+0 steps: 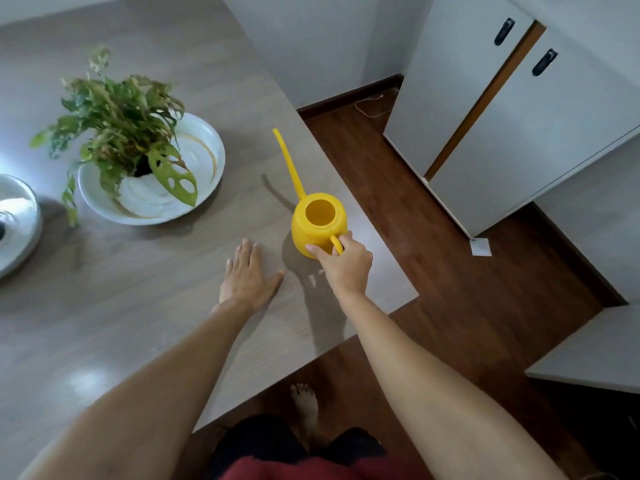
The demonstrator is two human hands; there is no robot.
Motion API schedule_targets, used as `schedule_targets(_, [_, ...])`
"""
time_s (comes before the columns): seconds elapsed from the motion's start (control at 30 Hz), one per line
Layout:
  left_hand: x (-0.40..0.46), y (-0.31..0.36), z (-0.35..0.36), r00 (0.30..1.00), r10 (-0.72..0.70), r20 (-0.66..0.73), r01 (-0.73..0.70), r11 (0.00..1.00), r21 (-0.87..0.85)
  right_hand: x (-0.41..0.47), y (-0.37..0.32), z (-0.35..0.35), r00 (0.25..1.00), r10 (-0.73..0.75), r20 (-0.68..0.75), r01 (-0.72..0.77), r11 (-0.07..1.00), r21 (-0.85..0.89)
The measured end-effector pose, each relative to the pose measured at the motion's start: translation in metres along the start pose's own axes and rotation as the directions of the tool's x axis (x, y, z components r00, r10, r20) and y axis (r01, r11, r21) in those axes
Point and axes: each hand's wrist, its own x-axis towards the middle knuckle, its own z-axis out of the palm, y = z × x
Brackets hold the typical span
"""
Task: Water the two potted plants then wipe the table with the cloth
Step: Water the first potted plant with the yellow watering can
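- Potted plant [124, 133]: it stands in a wide white dish [207, 157] on the worktop [104, 323], well to the left of the watering can; a second dish [17, 220] shows at the far left edge.
- Watering can [318, 223]: yellow plastic, sitting near the worktop's right edge, its long thin spout pointing away. Probably light and rigid; the loop handle is the sensible hold.
- Right hand [344, 261]: fingers closed around that handle.
- Left hand [247, 277]: flat and spread on the worktop just left of the can, holding nothing.

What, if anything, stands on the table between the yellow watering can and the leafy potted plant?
Nothing visible: bare table lies between the watering can, held by the right hand, and the potted plant.
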Motion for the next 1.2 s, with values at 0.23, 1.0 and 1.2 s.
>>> schedule_targets(0.23, [-0.017, -0.043, -0.022, 0.994, -0.089, -0.062, 0.086, 0.995, -0.047, -0.019, -0.005, 0.009, 0.994, -0.109, -0.026, 0.110, 0.994, 0.010])
schedule_targets(1.0, [-0.034, -0.182, -0.071, 0.964, -0.143, -0.222, 0.128, 0.989, -0.078, -0.080, -0.134, 0.035, 0.939, -0.282, -0.194, 0.318, 0.929, 0.187])
schedule_targets(1.2, [-0.036, -0.201, -0.051, 0.971, -0.069, -0.231, 0.087, 0.994, 0.067, -0.088, -0.154, 0.044, 0.942, -0.309, -0.134, 0.333, 0.915, 0.229])
